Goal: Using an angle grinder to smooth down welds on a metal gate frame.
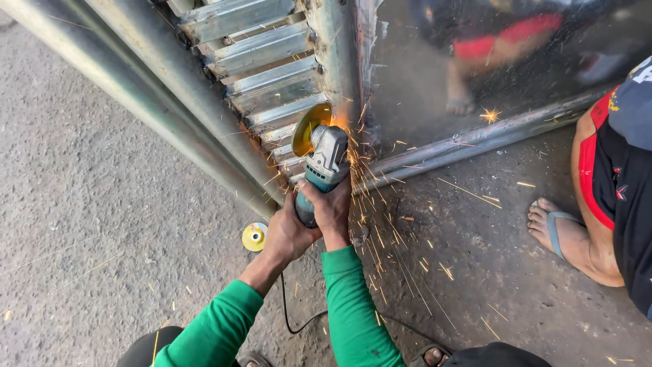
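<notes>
Both hands clench the angle grinder [323, 170] — left hand [288, 234] low on the handle, right hand [333, 211] nearer the head. Its long axis runs toward twelve o'clock, disc [309, 128] touching the metal gate [326, 61] — sparks spraying toward five.

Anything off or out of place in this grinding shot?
A loose yellow round disc lies on the concrete by the left hand. Sparks from the teal angle grinder scatter toward a bystander's bare sandalled foot. Both hands, right hand too, are ungloved.
</notes>
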